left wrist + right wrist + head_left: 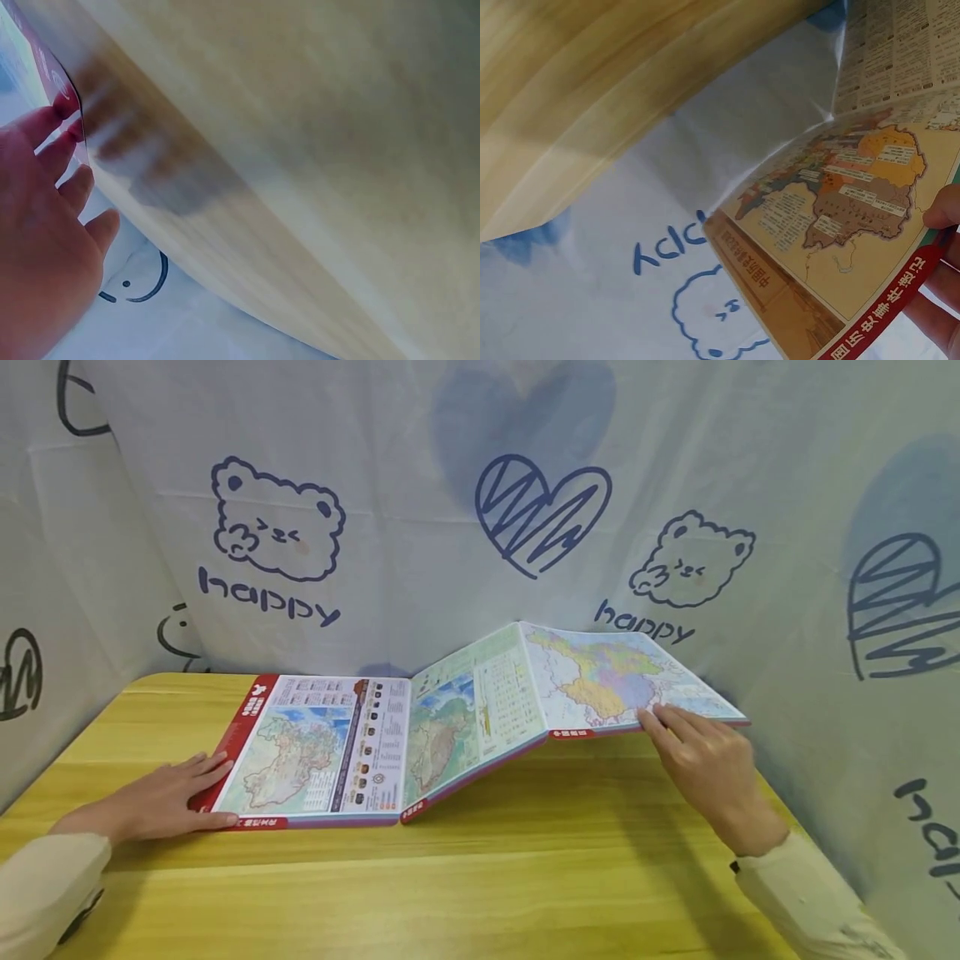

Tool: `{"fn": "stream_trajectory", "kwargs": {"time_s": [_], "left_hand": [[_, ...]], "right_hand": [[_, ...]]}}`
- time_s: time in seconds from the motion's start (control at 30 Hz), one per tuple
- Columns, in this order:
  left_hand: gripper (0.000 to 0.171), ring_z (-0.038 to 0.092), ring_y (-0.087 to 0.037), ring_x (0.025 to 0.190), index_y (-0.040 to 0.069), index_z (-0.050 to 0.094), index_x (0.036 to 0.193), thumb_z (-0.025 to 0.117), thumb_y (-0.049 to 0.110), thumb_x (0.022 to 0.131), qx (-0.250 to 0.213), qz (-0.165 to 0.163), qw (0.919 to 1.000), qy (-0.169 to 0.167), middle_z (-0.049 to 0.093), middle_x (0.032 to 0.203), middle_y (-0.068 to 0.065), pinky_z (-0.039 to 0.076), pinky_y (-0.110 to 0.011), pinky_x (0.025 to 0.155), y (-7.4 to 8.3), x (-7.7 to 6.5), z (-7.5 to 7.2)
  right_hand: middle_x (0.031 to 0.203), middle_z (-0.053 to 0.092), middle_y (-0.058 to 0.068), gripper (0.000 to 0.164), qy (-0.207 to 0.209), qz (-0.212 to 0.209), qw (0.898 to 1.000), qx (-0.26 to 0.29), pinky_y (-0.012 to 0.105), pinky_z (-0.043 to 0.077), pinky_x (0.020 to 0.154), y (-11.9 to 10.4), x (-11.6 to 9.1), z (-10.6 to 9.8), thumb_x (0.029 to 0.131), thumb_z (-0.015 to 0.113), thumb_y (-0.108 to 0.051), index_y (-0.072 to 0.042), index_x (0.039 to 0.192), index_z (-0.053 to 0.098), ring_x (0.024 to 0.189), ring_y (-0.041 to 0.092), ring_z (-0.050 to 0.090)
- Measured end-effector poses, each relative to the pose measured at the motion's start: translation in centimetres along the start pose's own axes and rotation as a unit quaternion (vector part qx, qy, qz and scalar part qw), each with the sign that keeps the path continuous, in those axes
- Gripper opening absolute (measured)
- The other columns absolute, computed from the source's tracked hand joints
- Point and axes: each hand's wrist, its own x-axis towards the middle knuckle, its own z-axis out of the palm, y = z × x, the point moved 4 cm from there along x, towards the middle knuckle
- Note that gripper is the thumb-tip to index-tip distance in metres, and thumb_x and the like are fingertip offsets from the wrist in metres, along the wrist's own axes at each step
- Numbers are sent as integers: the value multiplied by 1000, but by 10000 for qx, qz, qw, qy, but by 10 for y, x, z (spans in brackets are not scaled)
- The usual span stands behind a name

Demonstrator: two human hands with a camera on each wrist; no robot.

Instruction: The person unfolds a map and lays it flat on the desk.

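Note:
A folding map [300,760] with several panels lies spread on the wooden table. Its left panel is flat, while the middle and right panels rise in a ridge off the tabletop. My left hand [161,797] rests on the red left border, fingers spread; the left wrist view shows this hand [52,217] with its fingertips at the map's edge. My right hand [705,760] pinches the near edge of the raised right panel between thumb and fingers. In the right wrist view, that hand [937,304] grips beside a red strip, and the map's printed underside [855,202] faces the camera.
The yellow wooden table [450,893] has a rounded far left corner. Behind it and at both sides hangs a pale cloth [420,577] printed with bears, hearts and the word "happy". The map's far edge lies near the back cloth.

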Motion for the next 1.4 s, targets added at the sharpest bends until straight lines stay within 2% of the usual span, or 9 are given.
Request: {"fn": "stream_trajectory", "kwargs": {"time_s": [0.23,0.43,0.7,0.83,0.87,1.0,1.07,1.1,1.4], "left_hand": [[91,29,-57,127,-7,43,140,65,59,81,145,-110,9998,-22,36,144,-30,31,-71,96,-5,-3,3],[89,30,-58,125,-6,45,139,64,58,82,280,-142,9995,31,38,143,-29,34,-71,93,-15,-8,3],[88,30,-60,124,-8,44,139,66,56,82,150,-178,9997,63,37,143,-30,33,-71,93,-25,-12,4],[88,29,-60,123,-7,44,139,66,56,82,72,-203,9997,68,36,143,-30,33,-72,93,-27,-13,5],[88,29,-60,123,-7,44,139,65,56,82,61,-227,9997,57,36,143,-30,33,-72,93,-28,-13,5],[87,27,-61,123,-6,41,141,64,56,83,14,-288,9996,-1,34,144,-30,31,-73,93,-29,-14,4],[88,26,-62,123,-6,40,142,63,56,84,-22,-323,9995,-49,33,144,-30,30,-73,93,-29,-15,4],[87,26,-62,123,-5,40,142,63,56,84,-43,-320,9995,-59,33,144,-30,30,-74,93,-29,-15,4],[83,20,-65,124,-16,35,138,63,44,88,-314,-156,9994,-22,28,142,-36,22,-73,98,-23,-15,4]], "right_hand": [[90,71,19,48,57,311,9995,39,47,52,49,7,-15,7,107,33,-22,1,96,73,75,37,68],[90,71,20,39,-85,411,9989,221,49,51,47,9,-29,9,105,39,-16,1,96,73,72,39,67],[89,72,15,59,-445,433,9973,391,44,46,40,8,-44,20,109,25,-27,-2,92,76,68,34,67],[89,72,14,62,-542,444,9966,425,41,44,37,6,-51,23,109,23,-28,-2,92,77,67,33,67],[89,72,14,56,-561,441,9966,424,41,44,37,5,-52,24,108,28,-25,-3,92,77,67,33,67],[89,72,12,24,-719,488,9954,397,39,42,36,3,-57,25,91,54,-3,-5,91,78,66,31,68],[88,73,11,23,-881,528,9940,381,37,39,34,2,-59,26,75,64,5,-5,91,78,66,31,68],[88,73,11,25,-983,551,9930,360,37,39,34,1,-60,27,72,67,6,-6,90,78,67,30,68],[89,73,5,32,-1681,735,9825,320,34,39,35,-5,-70,35,67,70,8,-11,91,79,69,26,68]]}}
